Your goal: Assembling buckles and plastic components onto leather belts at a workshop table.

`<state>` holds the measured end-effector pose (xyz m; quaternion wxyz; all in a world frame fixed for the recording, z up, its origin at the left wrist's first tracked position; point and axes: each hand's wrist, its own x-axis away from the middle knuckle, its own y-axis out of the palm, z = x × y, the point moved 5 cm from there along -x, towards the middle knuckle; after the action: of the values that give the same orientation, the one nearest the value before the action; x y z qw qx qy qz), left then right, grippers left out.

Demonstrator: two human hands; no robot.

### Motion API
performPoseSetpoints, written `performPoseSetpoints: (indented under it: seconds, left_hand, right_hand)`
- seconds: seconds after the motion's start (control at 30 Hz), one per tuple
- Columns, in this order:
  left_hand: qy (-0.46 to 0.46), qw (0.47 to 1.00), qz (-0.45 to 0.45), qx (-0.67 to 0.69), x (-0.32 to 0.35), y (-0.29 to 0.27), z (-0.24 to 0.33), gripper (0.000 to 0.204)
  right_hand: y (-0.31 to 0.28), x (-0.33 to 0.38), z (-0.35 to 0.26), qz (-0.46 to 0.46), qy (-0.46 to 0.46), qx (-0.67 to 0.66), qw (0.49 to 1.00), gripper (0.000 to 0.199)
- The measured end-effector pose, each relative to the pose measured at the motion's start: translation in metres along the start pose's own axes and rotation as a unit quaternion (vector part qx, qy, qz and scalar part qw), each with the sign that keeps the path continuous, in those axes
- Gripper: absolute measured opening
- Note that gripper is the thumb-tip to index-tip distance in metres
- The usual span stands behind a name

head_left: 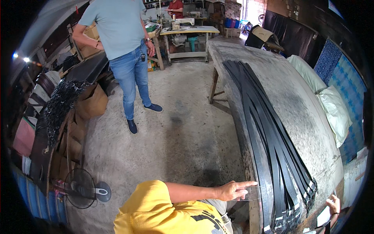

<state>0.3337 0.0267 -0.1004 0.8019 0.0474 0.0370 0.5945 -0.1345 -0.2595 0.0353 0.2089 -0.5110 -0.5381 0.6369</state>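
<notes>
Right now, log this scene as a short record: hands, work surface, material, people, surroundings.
Left hand: index finger extended at the edge of the table; grip unclear
Right hand: at lower right, near a white sheet; grip unclear
Work surface: long grey table, worn and smudged
Material: long black strips, overlapping, fanned out toward the near end
People: one standing in a light blue shirt; another in red, farther back
Surroundings: fan at lower left; pale sacks along the table's right side
</notes>
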Motion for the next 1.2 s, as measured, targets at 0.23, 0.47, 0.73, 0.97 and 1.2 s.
performPoseSetpoints:
  seconds: [0.23, 0.47, 0.73, 0.97, 1.2]
  left_hand:
    - [0.030, 1.000, 0.011, 0.001, 0.004, -0.008, 0.004, 0.041]
    - [0.009, 0.999, -0.003, -0.052, -0.005, -0.011, -0.001, 0.038]
    - [-0.007, 0.978, 0.202, -0.053, -0.010, -0.044, 0.013, 0.036]
    - [0.121, 0.947, 0.241, -0.172, -0.028, -0.033, 0.035, 0.033]
    - [0.142, 0.913, 0.227, -0.308, -0.039, -0.023, 0.051, 0.035]
  right_hand:
    - [0.011, -0.072, -0.042, 0.034, -0.070, -0.002, 0.997, 0.051]
    - [0.000, -0.126, -0.089, 0.077, -0.130, 0.010, 0.988, 0.049]
    - [0.024, -0.008, -0.391, -0.186, -0.132, -0.143, 0.963, 0.074]
    - [0.078, 0.051, -0.428, -0.208, -0.115, -0.268, 0.934, 0.094]
    - [0.079, 0.062, -0.410, -0.174, -0.064, -0.277, 0.943, 0.087]
